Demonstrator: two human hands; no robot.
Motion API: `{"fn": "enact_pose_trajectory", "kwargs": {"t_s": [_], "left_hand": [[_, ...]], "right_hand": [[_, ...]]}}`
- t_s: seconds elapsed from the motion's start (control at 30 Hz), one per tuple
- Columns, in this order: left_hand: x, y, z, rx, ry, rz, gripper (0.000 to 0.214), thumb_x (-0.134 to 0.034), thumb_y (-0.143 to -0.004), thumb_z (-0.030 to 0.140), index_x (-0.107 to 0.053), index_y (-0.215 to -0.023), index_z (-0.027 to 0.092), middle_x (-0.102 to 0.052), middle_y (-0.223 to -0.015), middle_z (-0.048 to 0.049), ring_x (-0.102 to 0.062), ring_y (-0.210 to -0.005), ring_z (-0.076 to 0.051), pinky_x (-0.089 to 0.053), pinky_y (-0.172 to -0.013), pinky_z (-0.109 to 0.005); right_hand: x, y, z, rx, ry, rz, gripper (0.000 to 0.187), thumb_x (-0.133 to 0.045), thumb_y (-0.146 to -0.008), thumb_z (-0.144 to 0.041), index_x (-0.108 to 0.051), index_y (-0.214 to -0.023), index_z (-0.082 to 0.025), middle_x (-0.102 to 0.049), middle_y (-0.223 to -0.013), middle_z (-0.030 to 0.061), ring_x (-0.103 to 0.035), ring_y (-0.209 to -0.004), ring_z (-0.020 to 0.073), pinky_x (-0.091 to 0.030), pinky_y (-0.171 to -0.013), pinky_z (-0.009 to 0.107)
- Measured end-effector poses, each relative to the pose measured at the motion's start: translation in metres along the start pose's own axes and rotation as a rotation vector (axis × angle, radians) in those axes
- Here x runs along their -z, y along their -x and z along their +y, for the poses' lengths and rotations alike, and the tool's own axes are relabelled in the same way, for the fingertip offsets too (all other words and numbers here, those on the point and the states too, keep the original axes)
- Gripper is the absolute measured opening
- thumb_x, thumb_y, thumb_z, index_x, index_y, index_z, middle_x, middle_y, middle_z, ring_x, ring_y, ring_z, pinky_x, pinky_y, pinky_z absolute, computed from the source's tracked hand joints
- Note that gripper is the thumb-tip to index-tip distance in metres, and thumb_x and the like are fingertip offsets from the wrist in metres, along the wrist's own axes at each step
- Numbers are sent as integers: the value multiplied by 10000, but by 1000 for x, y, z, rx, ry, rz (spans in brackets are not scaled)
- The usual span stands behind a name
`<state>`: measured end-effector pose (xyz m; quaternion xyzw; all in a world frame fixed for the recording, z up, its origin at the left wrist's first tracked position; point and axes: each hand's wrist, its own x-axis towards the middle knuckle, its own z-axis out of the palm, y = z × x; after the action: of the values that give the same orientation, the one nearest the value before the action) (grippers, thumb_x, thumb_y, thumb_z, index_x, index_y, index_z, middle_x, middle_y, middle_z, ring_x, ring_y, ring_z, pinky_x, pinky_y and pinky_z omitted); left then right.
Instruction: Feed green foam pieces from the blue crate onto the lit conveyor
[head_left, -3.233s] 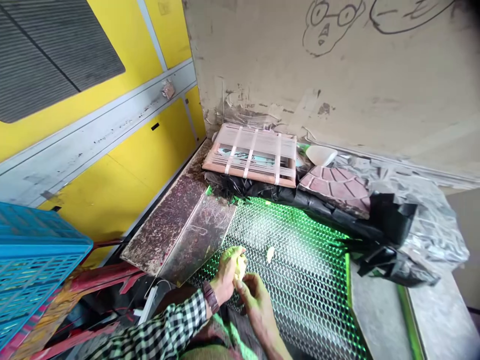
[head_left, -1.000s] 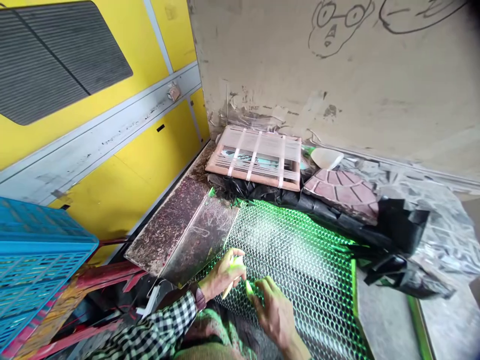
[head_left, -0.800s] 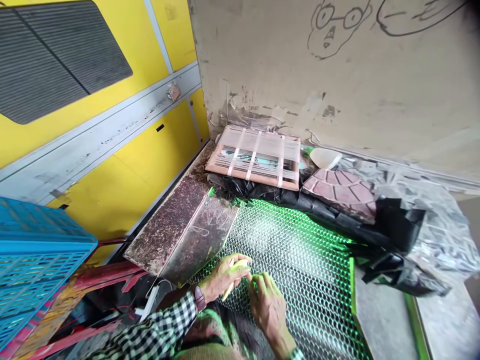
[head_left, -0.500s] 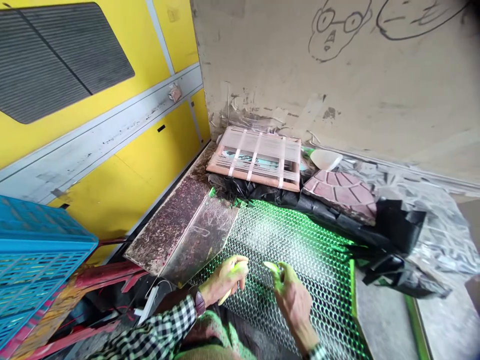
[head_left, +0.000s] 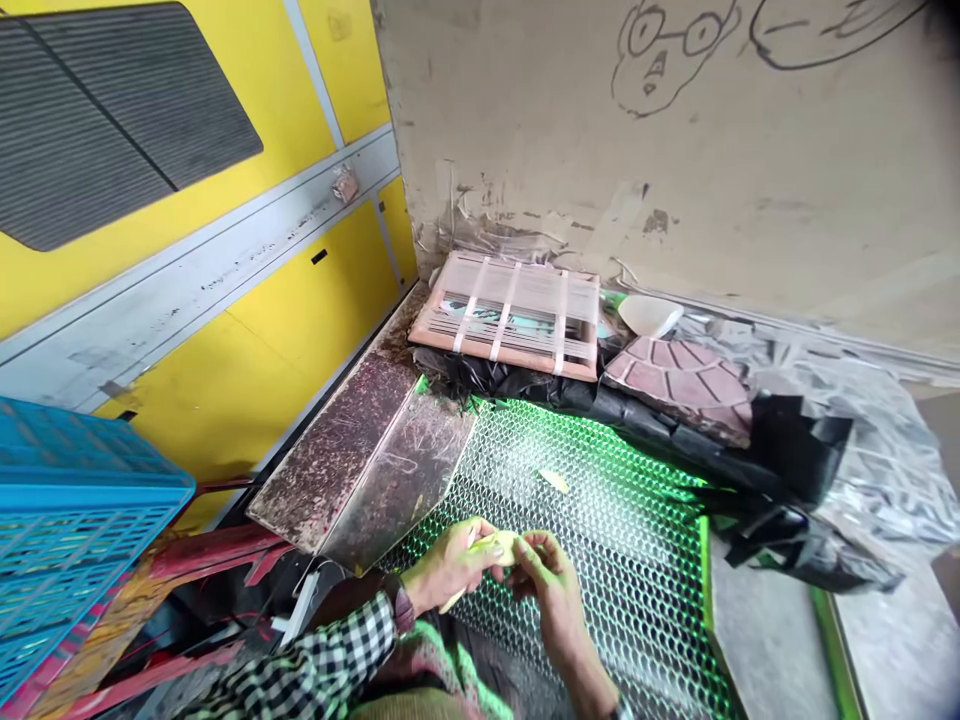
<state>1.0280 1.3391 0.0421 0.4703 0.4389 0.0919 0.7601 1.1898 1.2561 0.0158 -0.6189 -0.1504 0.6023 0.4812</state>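
Low in the middle of the frame, the left hand (head_left: 448,568), in a black-and-white checked sleeve (head_left: 315,650), and the right hand (head_left: 553,590) both grip a pale yellow elongated piece (head_left: 498,547) between their fingers, its long axis running crosswise from one hand to the other. A thin pale sliver (head_left: 454,599) pokes down and left from under the left hand's curled fingers. Up and to the right, a small pale yellow scrap (head_left: 555,481) lies on the green-lit hexagonal wire mesh (head_left: 634,590), nearer the right hand and touching neither.
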Motion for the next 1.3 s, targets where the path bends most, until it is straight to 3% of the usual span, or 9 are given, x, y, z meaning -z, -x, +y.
{"fn": "enact_pose_trajectory", "kwargs": {"t_s": [0.17, 0.3, 0.4, 0.5, 0.63, 0.8, 1.03, 1.2, 1.3], "left_hand": [[4, -2, -2, 38, 162, 58, 455, -726, -876, 574, -567, -999, 166, -699, -818, -26, -381, -448, -46, -249, -391, -190], [5, -3, -8, 12, 166, 47, 430, -679, -910, 582, -541, -947, 177, -681, -765, -10, -376, -418, -44, -231, -371, -191], [0, -4, -14, 16, 138, -5, 429, -630, -937, 601, -530, -926, 184, -665, -691, 2, -388, -400, -52, -236, -373, -193], [-6, -6, -17, 6, 94, -6, 456, -586, -945, 644, -519, -912, 193, -641, -626, 15, -411, -388, -65, -257, -380, -199], [-13, -9, -19, -38, -7, 87, 449, -554, -948, 639, -506, -860, 202, -633, -599, 10, -398, -361, -75, -240, -372, -225], [-17, -11, -19, -67, -122, 173, 409, -547, -968, 585, -542, -863, 190, -665, -650, -5, -430, -377, -85, -286, -394, -235], [-15, -11, -12, -47, 22, 62, 329, -622, -943, 500, -570, -938, 176, -711, -812, -33, -433, -412, -82, -282, -409, -244], [-15, -15, -18, -236, -552, 300, 194, -532, -1039, 375, -618, -971, 214, -723, -832, -45, -622, -668, -176, -365, -592, -289], [-14, -18, -24, -312, -893, 280, 188, -506, -1069, 335, -647, -1113, 218, -732, -912, -59, -643, -739, -195, -352, -607, -304]], "right_hand": [[27, -2, 3, 306, 517, 350, 556, -559, -892, -770, -654, -965, -226, -698, -856, 83, -622, -691, 221, -471, -553, 311], [43, 1, 3, 485, 938, 384, 631, -398, -952, -746, -735, -1003, -214, -690, -1007, 139, -542, -640, 201, -345, -450, 294], [32, 8, -1, 340, 666, 205, 527, -543, -939, -690, -724, -1115, -227, -701, -1042, 114, -610, -753, 214, -456, -556, 307], [13, 12, -3, 88, 213, -35, 479, -709, -858, -670, -687, -967, -205, -657, -792, 41, -581, -675, 180, -450, -567, 285], [3, 10, 3, -25, -5, -37, 488, -841, -758, -619, -638, -859, -186, -598, -710, 2, -531, -629, 143, -422, -537, 252], [8, 8, 10, 28, 22, 88, 508, -880, -700, -621, -656, -814, -180, -618, -732, 17, -544, -644, 151, -462, -546, 269], [9, 9, 10, 17, -22, 169, 512, -847, -731, -636, -647, -904, -197, -683, -851, 47, -667, -772, 217, -544, -592, 303], [36, 7, 14, 156, 337, 339, 536, -693, -814, -732, -631, -965, -222, -705, -892, 71, -670, -782, 252, -558, -632, 364], [61, 7, 20, 413, 797, 441, 455, -504, -968, -654, -657, -975, -226, -735, -968, 97, -655, -743, 229, -473, -549, 315]]}}
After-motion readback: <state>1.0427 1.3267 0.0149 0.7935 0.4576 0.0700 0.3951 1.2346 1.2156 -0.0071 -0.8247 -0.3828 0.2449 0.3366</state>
